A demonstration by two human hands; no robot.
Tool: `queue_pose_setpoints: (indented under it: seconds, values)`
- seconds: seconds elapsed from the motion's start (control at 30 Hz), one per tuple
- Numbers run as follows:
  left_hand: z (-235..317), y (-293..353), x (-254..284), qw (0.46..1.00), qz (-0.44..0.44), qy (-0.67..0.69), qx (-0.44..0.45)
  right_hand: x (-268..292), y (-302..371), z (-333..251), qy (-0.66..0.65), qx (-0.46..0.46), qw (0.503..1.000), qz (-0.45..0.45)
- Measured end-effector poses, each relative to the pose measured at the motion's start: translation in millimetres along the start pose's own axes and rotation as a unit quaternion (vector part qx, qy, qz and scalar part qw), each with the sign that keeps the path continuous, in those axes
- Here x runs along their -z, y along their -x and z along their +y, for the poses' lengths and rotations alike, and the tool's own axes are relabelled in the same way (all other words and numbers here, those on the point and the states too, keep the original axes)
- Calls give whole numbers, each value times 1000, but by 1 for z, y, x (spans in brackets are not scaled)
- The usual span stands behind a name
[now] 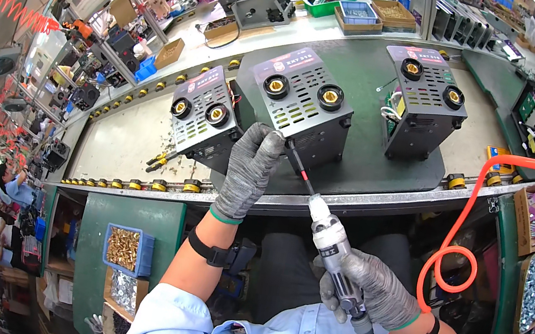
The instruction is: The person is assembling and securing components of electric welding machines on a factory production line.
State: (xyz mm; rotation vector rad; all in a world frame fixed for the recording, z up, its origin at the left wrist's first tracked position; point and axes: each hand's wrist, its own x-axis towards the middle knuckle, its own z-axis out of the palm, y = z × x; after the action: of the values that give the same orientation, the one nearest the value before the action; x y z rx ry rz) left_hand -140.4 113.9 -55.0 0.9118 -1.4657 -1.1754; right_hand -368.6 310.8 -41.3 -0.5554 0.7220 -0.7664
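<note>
The middle grey box point(306, 113) stood near the left edge of the green mat point(362, 151), toward the mat's front edge. The right hand point(378, 288) was wrapped around a power screwdriver point(334, 240), and its thin tip was at the box's near side. The left hand point(250, 164) had its fingers curled and pinched together beside that tip; I could not tell if they held something tiny. The middle box had its front and near side on, and both round sockets were in, so it looked mostly put together. Its screws were too small to count. The right box point(426, 116), near the mat's right edge, showed wires point(393, 108) in its open left side, so it seemed to need more work. The left box point(206, 118) had both sockets in too.
</note>
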Motion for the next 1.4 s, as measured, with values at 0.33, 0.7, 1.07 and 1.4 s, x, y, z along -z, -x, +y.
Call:
queue_pose_setpoints:
  seconds: [0.33,0.7,1.07,1.4]
  values:
    - [-4,0,4,964,15,-131,-233,-2,-8,19,-263,-63,959,-86]
    - [-13,-9,-3,989,-9,-55,-140,-22,0,10,-95,-14,995,-17]
    - [-7,-3,-2,989,-1,-84,-120,-4,-11,14,-121,-5,984,-131]
    - [-6,62,-13,980,102,-101,-139,10,-5,25,-138,-9,989,-61]
